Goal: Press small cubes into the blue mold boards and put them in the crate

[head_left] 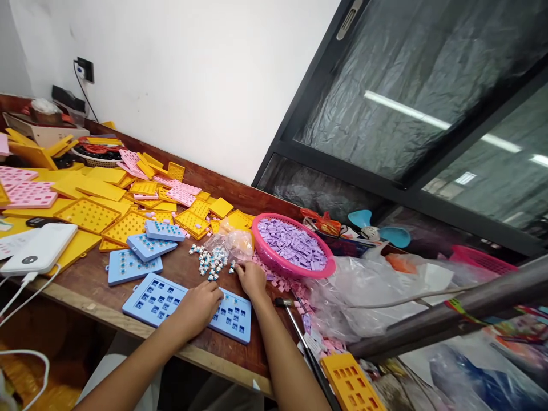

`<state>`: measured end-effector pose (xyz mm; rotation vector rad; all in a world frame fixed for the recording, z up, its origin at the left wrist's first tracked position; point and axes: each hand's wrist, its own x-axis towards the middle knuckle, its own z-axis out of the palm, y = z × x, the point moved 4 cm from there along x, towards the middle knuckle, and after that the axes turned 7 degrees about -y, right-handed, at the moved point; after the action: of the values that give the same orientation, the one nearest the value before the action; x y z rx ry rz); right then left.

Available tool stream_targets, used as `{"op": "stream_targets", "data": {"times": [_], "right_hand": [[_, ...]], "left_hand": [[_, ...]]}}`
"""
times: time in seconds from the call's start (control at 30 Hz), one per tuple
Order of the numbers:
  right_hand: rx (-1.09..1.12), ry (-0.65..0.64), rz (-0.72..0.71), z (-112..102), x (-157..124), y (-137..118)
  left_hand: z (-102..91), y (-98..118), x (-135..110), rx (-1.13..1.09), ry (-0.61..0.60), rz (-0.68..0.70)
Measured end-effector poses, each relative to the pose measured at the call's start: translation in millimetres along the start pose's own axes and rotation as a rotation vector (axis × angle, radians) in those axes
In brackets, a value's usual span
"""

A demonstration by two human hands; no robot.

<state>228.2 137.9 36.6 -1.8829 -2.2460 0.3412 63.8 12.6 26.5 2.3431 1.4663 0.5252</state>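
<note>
Pink plastic basket (257,234) of lilac pieces (293,244)

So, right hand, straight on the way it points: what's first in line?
Likely the few loose blue-and-white pieces right at the fingertips of the right hand, then the clear plastic bag just beyond. Depth is unclear, so the hand may already be touching either.
</note>
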Motion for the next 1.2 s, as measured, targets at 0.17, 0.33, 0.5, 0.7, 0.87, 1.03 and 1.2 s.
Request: {"op": "stream_targets", "data": {"times": [0.17,0.33,0.5,0.7,0.87,1.03,1.2], "right_hand": [[-0.011,-0.037,-0.073,0.9,-6.3,7.0],[0.014,-0.071,-0.162,-13.1,-17.7,4.7],[0.124,-0.164,-0.32,-32.0,-56.0,2.1],[0.312,-0.181,-0.465,-23.2,-113.5,5.9],[0.282,-0.028,-0.478,-11.4,-122.7,5.5],[0.149,0.074,-0.501,-6.0,-125.9,2.2],[-0.214,0.161,-0.558,1.6,-145.7,-9.9]], "left_hand": [[-2.6,-2.5,1.3,-0.073,-0.007,-0.044],[-6.7,-5.7,3.8,-0.197,-0.006,-0.086],[-5.6,-4.9,5.6,-0.133,-0.013,-0.129],[-4.3,0.7,1.9,-0.002,0.074,-0.04],[-4.5,2.2,0.8,0.108,0.137,0.017],[-4.2,3.3,-0.7,0.141,0.199,0.04],[-2.5,10.4,-2.2,0.298,0.233,0.101]]}}
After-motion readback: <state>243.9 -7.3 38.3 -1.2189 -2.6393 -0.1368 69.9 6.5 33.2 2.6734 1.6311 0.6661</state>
